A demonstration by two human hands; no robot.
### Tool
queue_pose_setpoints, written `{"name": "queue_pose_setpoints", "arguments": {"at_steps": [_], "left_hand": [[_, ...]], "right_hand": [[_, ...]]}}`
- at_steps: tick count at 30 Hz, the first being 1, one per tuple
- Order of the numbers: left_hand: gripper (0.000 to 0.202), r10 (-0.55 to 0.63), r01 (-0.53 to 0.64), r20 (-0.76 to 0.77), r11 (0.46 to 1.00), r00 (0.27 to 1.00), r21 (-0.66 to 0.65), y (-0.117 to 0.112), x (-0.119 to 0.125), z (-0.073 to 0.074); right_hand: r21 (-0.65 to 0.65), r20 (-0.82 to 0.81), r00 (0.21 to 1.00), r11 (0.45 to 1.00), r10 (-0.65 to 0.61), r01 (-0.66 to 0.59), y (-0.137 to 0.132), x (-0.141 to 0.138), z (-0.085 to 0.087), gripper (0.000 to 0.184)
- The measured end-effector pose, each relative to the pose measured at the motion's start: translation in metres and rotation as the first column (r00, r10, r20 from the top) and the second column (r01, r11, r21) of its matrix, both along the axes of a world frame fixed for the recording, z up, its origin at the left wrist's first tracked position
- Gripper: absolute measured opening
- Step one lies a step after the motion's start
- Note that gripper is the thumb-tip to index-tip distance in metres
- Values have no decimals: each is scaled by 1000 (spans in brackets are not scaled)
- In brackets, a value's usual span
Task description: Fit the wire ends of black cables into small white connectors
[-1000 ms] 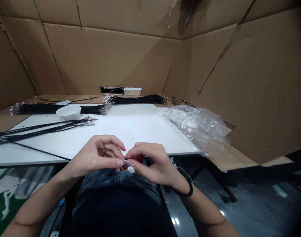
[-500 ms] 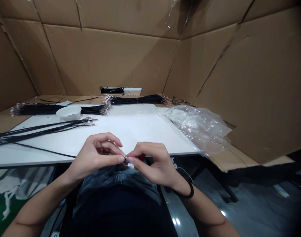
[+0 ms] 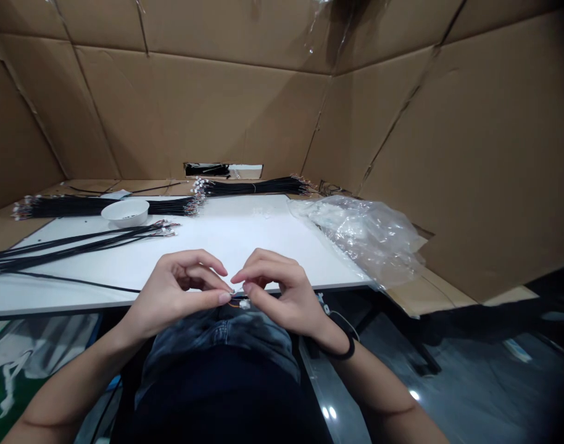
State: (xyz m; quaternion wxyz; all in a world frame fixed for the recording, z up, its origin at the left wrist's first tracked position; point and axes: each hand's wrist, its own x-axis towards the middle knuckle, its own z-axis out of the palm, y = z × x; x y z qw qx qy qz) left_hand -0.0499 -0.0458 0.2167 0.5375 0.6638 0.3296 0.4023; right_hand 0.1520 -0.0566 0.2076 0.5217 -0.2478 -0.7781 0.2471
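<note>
My left hand [image 3: 182, 287] is in front of the table's near edge, thumb and fingers pinching the wire end of a black cable [image 3: 78, 279], whose sheath runs leftward across the table from behind the hand. Small coloured wires and a white connector [image 3: 244, 304] hang just below the fingertips. Close on the right, my right hand [image 3: 279, 290] has its thumb and a finger pressed together at what looks like a thin pale wire, with the index finger raised a little. The exact spot between the fingertips is too small to make out clearly.
A white bowl [image 3: 125, 213] with small dark bits stands on the white tabletop [image 3: 245, 234]. Around it lie black cable bundles [image 3: 55, 206], loose cables [image 3: 92, 240] and another tied bundle [image 3: 258, 185]. A clear plastic bag [image 3: 369, 234] sits at right. Cardboard walls [image 3: 245, 111] enclose the table.
My right index finger has lifted from the pinch, and my right hand has opened a small gap from the left fingertips. My left hand keeps its pinch. The view has shifted slightly.
</note>
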Motion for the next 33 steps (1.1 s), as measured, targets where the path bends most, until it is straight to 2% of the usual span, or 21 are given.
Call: {"name": "queue_pose_setpoints", "arguments": {"at_steps": [7,10,13,16,22,26,33], "left_hand": [[35,-12,17,51,995,999,-101,4,1,0],[33,-39,45,49,991,998,-125,3,2,1],[28,-66,71,43,987,997,-144,3,2,0],[23,-132,141,63,973,989,-181,3,3,-1],[18,-245,276,149,927,958,-254,7,3,-2],[17,-298,340,185,900,936,-272,7,2,-2],[16,-303,348,199,904,932,-249,6,4,-3]], "right_hand": [[-119,-2,995,988,101,-100,-1,2,2,7],[-247,-29,994,963,108,-112,-1,2,3,10],[-466,-117,980,863,159,-196,0,3,4,18],[-585,-200,958,760,203,-283,1,4,3,20],[-610,-274,920,688,281,-392,6,6,3,18],[-681,-233,925,629,299,-375,8,8,3,21],[-700,-177,920,611,351,-368,13,13,0,22]]}}
